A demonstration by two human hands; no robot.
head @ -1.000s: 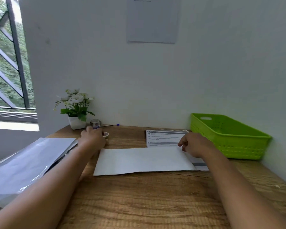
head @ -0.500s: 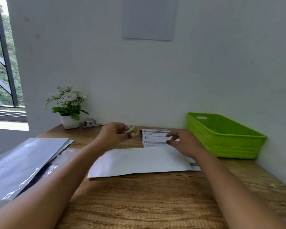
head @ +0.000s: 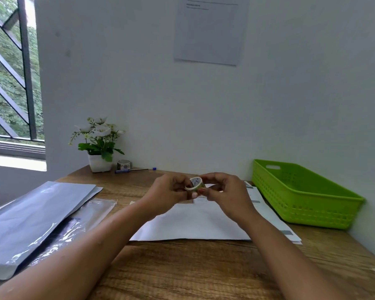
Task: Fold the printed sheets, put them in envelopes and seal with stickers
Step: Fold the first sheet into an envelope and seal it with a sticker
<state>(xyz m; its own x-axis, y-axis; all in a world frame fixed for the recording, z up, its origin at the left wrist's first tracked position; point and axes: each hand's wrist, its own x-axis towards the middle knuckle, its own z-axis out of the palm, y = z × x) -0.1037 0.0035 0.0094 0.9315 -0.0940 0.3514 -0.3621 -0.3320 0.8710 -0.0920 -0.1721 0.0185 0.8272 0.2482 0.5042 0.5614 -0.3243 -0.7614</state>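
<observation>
A small sticker roll [head: 195,183] is held up above the desk between both hands. My left hand [head: 168,192] grips it from the left, and my right hand [head: 224,192] pinches it from the right. Below them a white envelope [head: 195,224] lies flat on the wooden desk [head: 182,271]. Printed sheets [head: 266,210] lie partly under the envelope's right end, with text and grey bars showing. My hands hide the envelope's far edge.
A green plastic basket [head: 301,195] stands at the right by the wall. Silver and clear bags [head: 37,217] lie at the left. At the back left are a potted white flower [head: 99,144], another roll [head: 123,164] and a pen [head: 136,169].
My left hand picked the sticker roll from near the flower pot and brought it to the middle. My right hand lifted off the envelope and met it on the roll.
</observation>
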